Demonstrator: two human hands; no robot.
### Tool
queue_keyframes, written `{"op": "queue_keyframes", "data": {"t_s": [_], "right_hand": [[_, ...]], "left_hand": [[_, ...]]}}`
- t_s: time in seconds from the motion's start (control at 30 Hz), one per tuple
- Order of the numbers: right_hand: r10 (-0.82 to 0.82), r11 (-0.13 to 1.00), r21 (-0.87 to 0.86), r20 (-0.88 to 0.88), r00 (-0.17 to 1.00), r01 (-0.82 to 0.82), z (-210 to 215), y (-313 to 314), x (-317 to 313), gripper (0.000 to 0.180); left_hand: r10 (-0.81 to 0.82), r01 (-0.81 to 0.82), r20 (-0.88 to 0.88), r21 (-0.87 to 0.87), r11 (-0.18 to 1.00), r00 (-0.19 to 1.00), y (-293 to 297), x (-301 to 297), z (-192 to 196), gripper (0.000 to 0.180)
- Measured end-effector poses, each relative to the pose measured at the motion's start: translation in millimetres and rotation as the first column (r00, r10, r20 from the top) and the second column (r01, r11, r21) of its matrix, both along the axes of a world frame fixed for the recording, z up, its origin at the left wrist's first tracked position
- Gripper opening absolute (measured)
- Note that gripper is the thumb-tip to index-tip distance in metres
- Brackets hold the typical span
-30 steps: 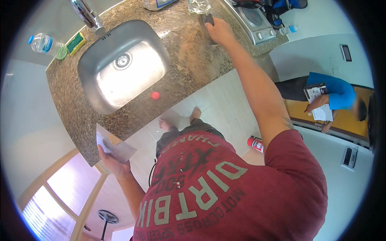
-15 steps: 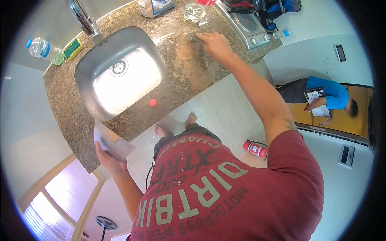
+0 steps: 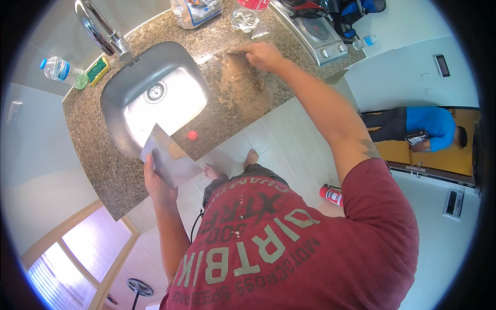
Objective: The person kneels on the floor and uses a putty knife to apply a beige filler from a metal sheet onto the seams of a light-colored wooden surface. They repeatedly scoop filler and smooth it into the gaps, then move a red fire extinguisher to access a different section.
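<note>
My left hand (image 3: pixel 161 186) is closed on the lower edge of a thin, shiny square sheet (image 3: pixel 166 159), tilted in front of the sink's near edge. A tan dab (image 3: pixel 176 150) shows on its face. Over the countertop, right of the sink, my right hand (image 3: pixel 262 56) is closed round a small flat scraper-like piece (image 3: pixel 239 50); its exact kind is too small to tell. Just below that piece lies a smeared patch of tan, wet-looking material (image 3: pixel 236 71). A small pink-red ball (image 3: pixel 192 135) rests on the counter between my hands.
A steel sink (image 3: pixel 118 116) with a tap (image 3: pixel 111 41) fills the counter's left part. Beyond it are a water bottle (image 3: pixel 57 70) and sponge (image 3: pixel 98 71). A bag (image 3: pixel 192 11), clear container (image 3: pixel 245 20) and hotplate (image 3: pixel 313 39) stand farther back. A person (image 3: pixel 431 121) is by the doorway.
My left hand has moved right and slightly down with the sheet, now overlapping the sink's near edge. My right hand has shifted a little left. The person at the doorway has turned and bent.
</note>
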State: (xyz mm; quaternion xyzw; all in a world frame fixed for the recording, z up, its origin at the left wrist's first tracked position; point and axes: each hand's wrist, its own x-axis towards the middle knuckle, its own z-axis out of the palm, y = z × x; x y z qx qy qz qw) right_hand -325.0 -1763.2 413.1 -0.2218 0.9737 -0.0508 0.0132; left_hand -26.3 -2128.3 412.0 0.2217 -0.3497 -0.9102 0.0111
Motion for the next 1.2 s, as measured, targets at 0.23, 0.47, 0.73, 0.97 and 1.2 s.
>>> {"op": "queue_keyframes", "data": {"t_s": [0.23,0.47,0.73,0.97,1.2], "right_hand": [[0.294,0.955,-0.017,0.135,0.946,-0.295,12.2,22.6,73.5,0.031],[0.058,0.727,-0.66,0.333,0.941,0.188,57.0,61.1,100.4,0.041],[0.143,0.383,-0.915,0.192,0.971,0.125,70.6,63.4,153.4,0.042],[0.284,0.737,-0.631,-0.038,0.958,-0.244,50.6,92.9,154.4,0.054],[0.328,0.86,-0.347,-0.186,0.926,-0.374,42.6,136.5,126.5,0.065]], "left_hand": [[-0.018,0.015,0.094,0.034,0.999,0.995,57.1,-23.1,5.2,0.046],[-0.06,0.042,0.159,0.117,0.992,0.985,128.7,-75.4,-16.6,0.041],[-0.215,0.163,0.159,0.287,0.944,0.964,220.3,-152.6,-10.3,0.034],[-0.215,0.18,0.149,0.217,0.959,0.965,244.2,-166.7,0.4,0.041],[-0.146,0.112,0.199,0.173,0.979,0.969,237.1,-143.8,-1.9,0.033]]}}
